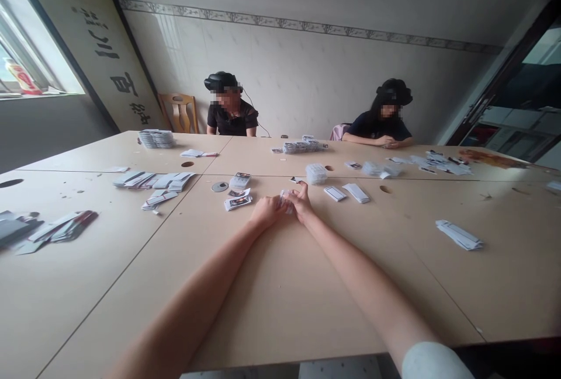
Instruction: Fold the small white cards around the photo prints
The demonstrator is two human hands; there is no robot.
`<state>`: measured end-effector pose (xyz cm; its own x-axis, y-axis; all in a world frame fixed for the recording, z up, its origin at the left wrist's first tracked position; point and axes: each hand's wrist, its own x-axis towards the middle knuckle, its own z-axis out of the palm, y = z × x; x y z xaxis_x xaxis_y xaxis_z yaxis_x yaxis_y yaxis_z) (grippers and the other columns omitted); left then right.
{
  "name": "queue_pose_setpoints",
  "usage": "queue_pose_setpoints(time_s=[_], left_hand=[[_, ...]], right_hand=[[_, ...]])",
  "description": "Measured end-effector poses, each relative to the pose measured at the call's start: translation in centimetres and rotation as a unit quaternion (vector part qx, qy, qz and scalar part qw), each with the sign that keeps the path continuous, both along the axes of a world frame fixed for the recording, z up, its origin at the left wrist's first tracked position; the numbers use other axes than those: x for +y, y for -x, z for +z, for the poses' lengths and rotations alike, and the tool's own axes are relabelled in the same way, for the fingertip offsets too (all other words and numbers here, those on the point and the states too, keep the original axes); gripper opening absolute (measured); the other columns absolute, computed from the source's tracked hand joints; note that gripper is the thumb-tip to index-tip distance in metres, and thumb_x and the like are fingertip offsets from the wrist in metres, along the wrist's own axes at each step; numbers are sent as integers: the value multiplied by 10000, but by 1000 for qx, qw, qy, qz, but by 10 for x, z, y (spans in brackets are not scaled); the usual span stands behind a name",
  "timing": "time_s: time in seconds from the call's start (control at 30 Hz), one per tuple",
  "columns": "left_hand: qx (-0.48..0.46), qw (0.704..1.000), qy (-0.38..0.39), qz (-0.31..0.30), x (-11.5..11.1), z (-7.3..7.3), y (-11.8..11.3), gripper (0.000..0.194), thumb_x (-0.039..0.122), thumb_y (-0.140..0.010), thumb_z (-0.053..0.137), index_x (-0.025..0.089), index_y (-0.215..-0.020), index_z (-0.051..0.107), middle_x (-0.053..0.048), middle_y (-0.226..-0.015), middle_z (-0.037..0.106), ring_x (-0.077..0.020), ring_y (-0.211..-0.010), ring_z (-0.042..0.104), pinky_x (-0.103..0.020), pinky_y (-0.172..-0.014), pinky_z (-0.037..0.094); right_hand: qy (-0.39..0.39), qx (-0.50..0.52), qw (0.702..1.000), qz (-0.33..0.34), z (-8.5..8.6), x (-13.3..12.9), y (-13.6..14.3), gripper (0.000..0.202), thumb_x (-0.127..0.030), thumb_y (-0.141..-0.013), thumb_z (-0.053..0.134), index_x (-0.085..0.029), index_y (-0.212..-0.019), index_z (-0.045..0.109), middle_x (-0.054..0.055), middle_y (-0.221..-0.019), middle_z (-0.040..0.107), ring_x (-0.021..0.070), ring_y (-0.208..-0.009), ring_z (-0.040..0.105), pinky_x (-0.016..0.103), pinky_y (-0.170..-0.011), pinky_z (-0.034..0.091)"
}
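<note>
Both hands meet over the middle of the table, closed around a small clear plastic case (287,202). My left hand (266,211) grips its left side, fingers curled. My right hand (302,201) holds the other side, with the index finger raised and bent. The fingers partly cover the case, so its contents cannot be made out. Just beyond my right hand stands a stack of clear plastic cases (316,173). Left of my hands lie dark printed cards (238,201) and a stack of cases with dark inserts (239,180). White cards with a black border (335,193) lie to the right.
Folded white card stacks (153,181) spread across the left, more (459,235) at right. Two people (232,111) sit across the table (280,297), near piled cases (302,146) and scattered cards (442,163). Round holes (385,190) pierce the tabletop.
</note>
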<state>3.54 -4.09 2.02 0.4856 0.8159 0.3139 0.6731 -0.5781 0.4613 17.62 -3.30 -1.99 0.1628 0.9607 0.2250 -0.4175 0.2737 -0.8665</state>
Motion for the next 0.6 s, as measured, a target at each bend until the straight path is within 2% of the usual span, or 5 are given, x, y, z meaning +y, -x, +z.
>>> queue_pose_setpoints(time_s=[0.23, 0.5, 0.6], left_hand=[[28, 999, -31, -1, 4, -5, 1, 317, 398, -860, 466, 178, -692, 621, -53, -578, 595, -143, -489, 455, -272, -522, 205], [-37, 999, -9, -8, 5, -8, 3, 368, 424, -871, 463, 169, -661, 624, -17, -532, 565, -113, -452, 415, -267, -504, 203], [-42, 999, -4, -28, 4, -5, 4, 364, 400, -877, 452, 169, -677, 649, -12, -550, 584, -110, -470, 438, -257, -510, 224]], right_hand=[[8, 2, 1000, 8, 1, -1, 1, 732, -232, -604, 739, -334, -1170, 286, -96, -749, 562, 118, -615, 580, 242, -548, 486], [29, 21, 999, 31, 8, -6, 0, 595, -230, -677, 639, -323, -1190, 353, -94, -683, 552, 116, -583, 558, 217, -522, 451], [16, 21, 999, 42, 9, -7, 0, 666, -231, -645, 717, -325, -1189, 346, -80, -739, 588, 126, -640, 592, 239, -567, 488]])
